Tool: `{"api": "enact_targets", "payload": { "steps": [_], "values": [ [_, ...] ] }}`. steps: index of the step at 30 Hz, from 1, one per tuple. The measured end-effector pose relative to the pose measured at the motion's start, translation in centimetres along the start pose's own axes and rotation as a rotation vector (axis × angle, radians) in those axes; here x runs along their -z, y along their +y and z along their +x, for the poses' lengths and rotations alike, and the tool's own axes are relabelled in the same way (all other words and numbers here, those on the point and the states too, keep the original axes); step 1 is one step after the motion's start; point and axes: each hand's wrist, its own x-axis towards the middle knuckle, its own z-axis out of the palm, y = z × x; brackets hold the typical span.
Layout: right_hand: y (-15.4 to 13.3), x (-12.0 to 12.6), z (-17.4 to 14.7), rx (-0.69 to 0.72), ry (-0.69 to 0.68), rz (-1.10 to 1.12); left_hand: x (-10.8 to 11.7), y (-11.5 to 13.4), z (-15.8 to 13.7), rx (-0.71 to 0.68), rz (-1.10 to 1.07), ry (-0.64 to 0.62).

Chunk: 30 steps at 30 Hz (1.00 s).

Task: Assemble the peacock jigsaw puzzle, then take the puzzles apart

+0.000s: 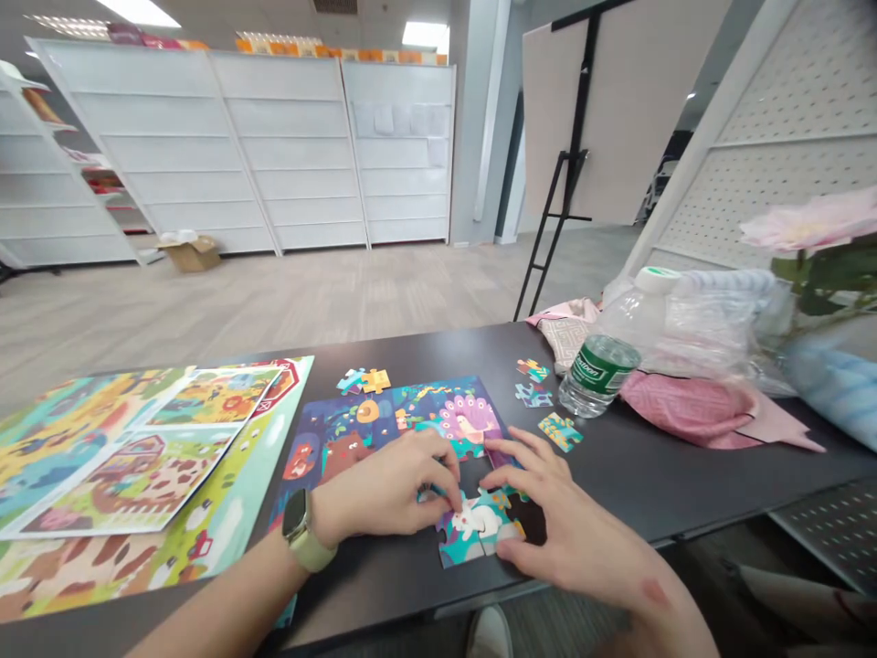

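Observation:
A small joined section of jigsaw puzzle pieces [471, 523] with a white rabbit on teal lies flat near the table's front edge. My left hand [401, 480], with a watch on its wrist, has thumb and forefinger closed at this section's upper left edge. Spanning the section from the right, my right hand [554, 507] has its thumb on the lower edge and its forefinger by the top; its other fingers reach towards the purple pieces. Just beyond lies a larger assembled puzzle part [404, 411] with a peacock and a bear, partly hidden by my left hand and forearm.
Loose puzzle pieces lie at the back [364, 380] and right [562, 429]. A water bottle [597, 366] stands before pink cloth [692, 411] and plastic wrapping. Picture sheets [137, 475] cover the table's left side. An easel board [617, 110] stands beyond.

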Motion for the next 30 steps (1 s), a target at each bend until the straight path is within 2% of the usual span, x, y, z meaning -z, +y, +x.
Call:
{"api": "enact_targets", "payload": {
  "steps": [11,20,30],
  "values": [
    [-0.3,0.1,0.1,-0.057,0.012,0.004,-0.1,-0.2,-0.2,0.016,-0.026,-0.028],
    [-0.2,0.1,0.0,-0.053,0.012,0.016,1.6,0.4,-1.3,0.073,0.047,-0.191],
    [0.0,-0.3,-0.4,-0.048,0.015,-0.011,1.5,0.4,-2.3,0.098,0.077,-0.193]
  ]
}}
